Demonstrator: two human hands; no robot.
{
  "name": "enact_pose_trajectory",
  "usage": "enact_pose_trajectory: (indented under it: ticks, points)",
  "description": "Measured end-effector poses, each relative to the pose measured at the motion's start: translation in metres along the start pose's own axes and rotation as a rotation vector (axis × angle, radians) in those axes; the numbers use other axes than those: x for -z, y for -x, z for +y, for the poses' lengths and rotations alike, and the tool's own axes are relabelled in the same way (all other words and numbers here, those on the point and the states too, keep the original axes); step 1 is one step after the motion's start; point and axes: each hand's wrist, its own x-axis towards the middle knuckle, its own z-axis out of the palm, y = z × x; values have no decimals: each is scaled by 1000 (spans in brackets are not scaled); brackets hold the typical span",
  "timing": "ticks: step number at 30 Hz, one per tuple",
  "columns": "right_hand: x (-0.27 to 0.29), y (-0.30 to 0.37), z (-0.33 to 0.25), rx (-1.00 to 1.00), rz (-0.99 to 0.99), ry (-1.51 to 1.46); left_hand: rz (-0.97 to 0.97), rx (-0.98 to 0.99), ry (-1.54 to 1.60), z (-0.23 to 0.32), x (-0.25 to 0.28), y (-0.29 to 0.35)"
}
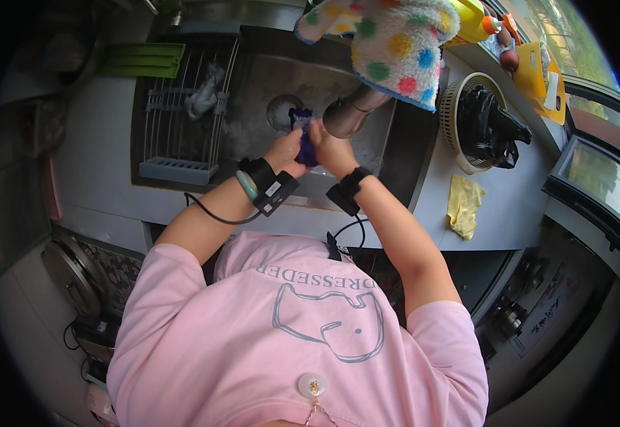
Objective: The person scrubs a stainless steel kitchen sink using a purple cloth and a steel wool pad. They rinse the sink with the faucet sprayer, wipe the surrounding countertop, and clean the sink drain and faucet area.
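Over the metal sink (308, 71), my left hand (281, 151) and my right hand (333, 152) meet around a bunched dark purple cloth (306, 152). Fingers of both hands are closed on it, and part of the cloth sticks out beyond them. The faucet (353, 114) comes down close beside my right hand and hides some of its fingers. Just beyond the cloth lies the round drain (282, 112), with whitish foam or water around it. Black straps with small boxes and cables sit on both wrists.
A wire rack (178, 171) with a crumpled clear bag (205, 92) spans the sink's left side, near a green board (143, 60). A dotted towel (402, 50) hangs over the faucet. On the right counter are a basket (451, 114) holding a black plastic bag (482, 124) and a yellow cloth (465, 206).
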Motion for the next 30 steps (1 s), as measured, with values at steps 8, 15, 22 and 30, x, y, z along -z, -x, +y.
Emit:
enact_pose_trajectory:
  ticks: [8, 15, 22, 30]
  points:
    - [-3, -5, 17, 147, 26, 53, 69, 51, -45, 1, -39, 32]
    - [3, -6, 46, -263, -91, -977, -159, 44, -27, 20, -27, 41]
    - [16, -14, 24, -310, 82, -236, 95, -116, 60, 13, -25, 26]
    - [5, 11, -14, -250, -139, -483, -172, 92, -78, 11, -17, 0]
